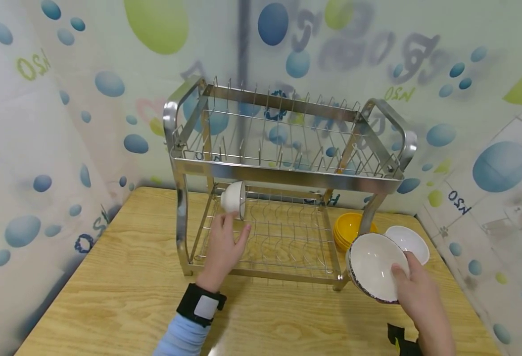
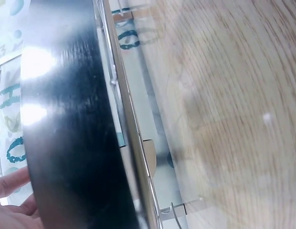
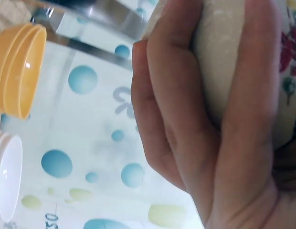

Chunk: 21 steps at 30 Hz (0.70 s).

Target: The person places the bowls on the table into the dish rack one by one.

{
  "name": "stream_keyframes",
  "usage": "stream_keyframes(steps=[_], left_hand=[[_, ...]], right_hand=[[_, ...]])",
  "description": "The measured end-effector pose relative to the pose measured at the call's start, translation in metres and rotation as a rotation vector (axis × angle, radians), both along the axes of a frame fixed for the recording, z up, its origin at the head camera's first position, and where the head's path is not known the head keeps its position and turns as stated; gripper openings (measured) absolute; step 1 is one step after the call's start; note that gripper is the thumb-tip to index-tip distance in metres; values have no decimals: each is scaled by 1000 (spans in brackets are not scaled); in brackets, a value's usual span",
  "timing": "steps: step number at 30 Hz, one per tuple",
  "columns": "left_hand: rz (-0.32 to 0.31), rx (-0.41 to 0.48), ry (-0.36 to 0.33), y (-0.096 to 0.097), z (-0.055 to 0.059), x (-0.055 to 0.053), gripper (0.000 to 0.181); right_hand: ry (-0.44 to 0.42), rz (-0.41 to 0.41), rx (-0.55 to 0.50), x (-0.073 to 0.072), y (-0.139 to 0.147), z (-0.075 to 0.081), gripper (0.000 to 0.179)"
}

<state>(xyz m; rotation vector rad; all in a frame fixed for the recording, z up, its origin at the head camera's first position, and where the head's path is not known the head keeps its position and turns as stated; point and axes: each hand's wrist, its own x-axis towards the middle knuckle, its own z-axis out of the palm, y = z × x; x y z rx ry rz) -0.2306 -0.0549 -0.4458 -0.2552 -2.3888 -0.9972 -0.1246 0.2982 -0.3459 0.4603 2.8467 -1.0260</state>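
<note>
My right hand (image 1: pixel 416 287) grips a white bowl (image 1: pixel 374 267) with a dark speckled rim, thumb inside and fingers beneath, at the right front of the metal dish rack (image 1: pixel 287 174). Red flowers show on this bowl's outside in the right wrist view. A smaller white bowl (image 1: pixel 232 199) stands on its side at the left of the rack's lower tier. My left hand (image 1: pixel 226 244) reaches over that tier, fingertips at this bowl's lower edge and thumb held apart; whether they touch cannot be told. In the left wrist view, a metal bar partly hides the left fingers (image 2: pixel 14 183).
Stacked yellow bowls (image 1: pixel 347 230) stand beside the rack's right legs, with white bowls (image 1: pixel 407 242) to their right. The rack's upper tier has upright wire dividers (image 1: pixel 259 154). Everything stands on a wooden table (image 1: pixel 122 291) against a patterned wall covering.
</note>
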Motion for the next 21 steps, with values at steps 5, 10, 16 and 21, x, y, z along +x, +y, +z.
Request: stream_keyframes(steps=[5,10,16,21], left_hand=[[7,-14,1,3,0,1,50],[-15,3,-22,9,1,0,50],[-48,30,-40,15,2,1,50],[-43,7,-58,21,2,1,50]], right_hand=[[12,44,18,-3,-13,-3,49],[18,88,16,-5,-27,-6,48],[66,121,24,-8,-39,-11,42],[71,129,23,-15,-47,-14,42]])
